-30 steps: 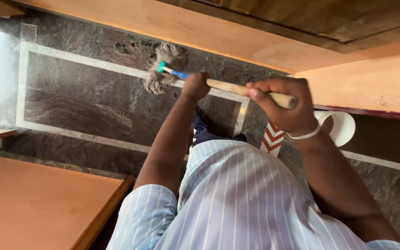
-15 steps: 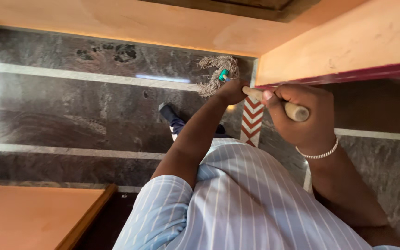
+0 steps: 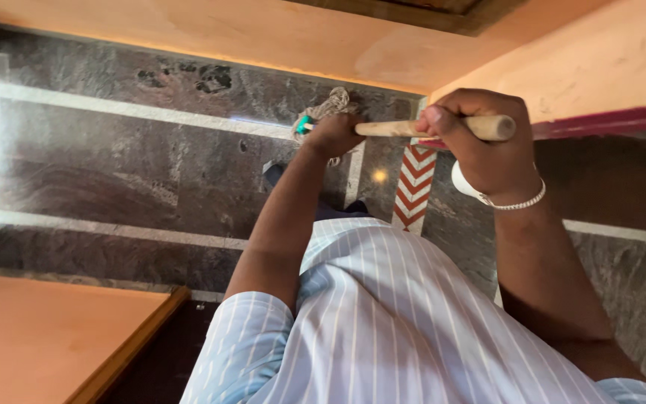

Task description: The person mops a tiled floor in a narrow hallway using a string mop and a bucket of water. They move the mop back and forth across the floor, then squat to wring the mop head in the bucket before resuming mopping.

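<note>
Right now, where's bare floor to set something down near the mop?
Bare dark stone floor left of the mop head, inside the pale inlay lines. Crowded at the wall corner: mop head, both hands on the wooden handle, red chevron strip.

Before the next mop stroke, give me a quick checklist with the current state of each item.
1. Left hand closed around the lower wooden mop handle: ok.
2. Right hand gripping near the handle's top end: ok.
3. Mop head lying on the dark stone floor: ok, though the left hand partly hides it.
4. Room around the mop head: not ok, it sits close to the orange wall base at a corner.
5. Foot apart from the mop strands: ok.
6. Floor wet or dry: cannot tell.
</note>
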